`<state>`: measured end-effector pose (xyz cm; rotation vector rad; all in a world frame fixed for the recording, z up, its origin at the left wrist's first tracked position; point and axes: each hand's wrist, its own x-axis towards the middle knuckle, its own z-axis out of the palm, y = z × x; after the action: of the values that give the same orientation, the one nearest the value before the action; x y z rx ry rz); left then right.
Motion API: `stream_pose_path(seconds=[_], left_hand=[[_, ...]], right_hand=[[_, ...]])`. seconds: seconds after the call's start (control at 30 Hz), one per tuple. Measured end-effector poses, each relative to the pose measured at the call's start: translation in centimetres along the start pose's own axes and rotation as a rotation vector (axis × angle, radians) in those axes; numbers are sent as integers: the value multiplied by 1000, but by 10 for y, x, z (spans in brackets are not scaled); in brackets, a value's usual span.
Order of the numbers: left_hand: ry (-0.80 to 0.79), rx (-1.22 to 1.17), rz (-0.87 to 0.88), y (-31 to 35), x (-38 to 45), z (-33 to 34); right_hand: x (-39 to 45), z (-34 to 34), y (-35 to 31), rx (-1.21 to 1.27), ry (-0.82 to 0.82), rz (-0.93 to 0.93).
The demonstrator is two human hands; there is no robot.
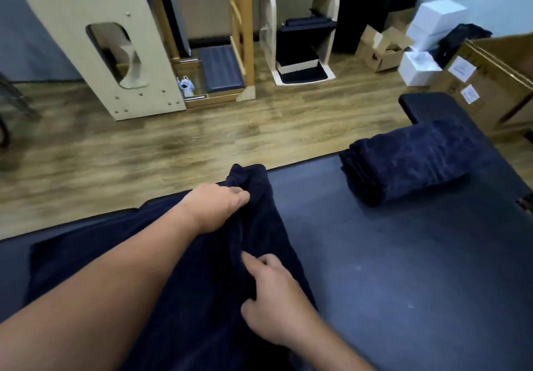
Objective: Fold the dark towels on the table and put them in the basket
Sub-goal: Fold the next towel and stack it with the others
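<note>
Hands point(219, 206) point(274, 304) pinch a towel's point(178, 284) edge mid-fold, left of a folded towel point(409, 160); flattening the fold likely comes next.

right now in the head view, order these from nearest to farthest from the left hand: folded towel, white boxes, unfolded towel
1. Unfolded towel: the left hand grips its far edge, on the table's left side.
2. Folded towel: on the table, off to the right.
3. White boxes: on the floor at far right, beyond the table.
</note>
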<state>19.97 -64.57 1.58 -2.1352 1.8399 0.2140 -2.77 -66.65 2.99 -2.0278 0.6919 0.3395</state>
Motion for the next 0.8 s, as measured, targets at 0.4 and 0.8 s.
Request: stream_pose_path(seconds=[0.4,0.8], left_hand=[[-105,-270,-400,-113,-254,88],[-59,-479,-893,-77,-266,125]], right_hand=[[4,200,-173,-181,-248,-136],[18,234,-162,-54,-279,-245]])
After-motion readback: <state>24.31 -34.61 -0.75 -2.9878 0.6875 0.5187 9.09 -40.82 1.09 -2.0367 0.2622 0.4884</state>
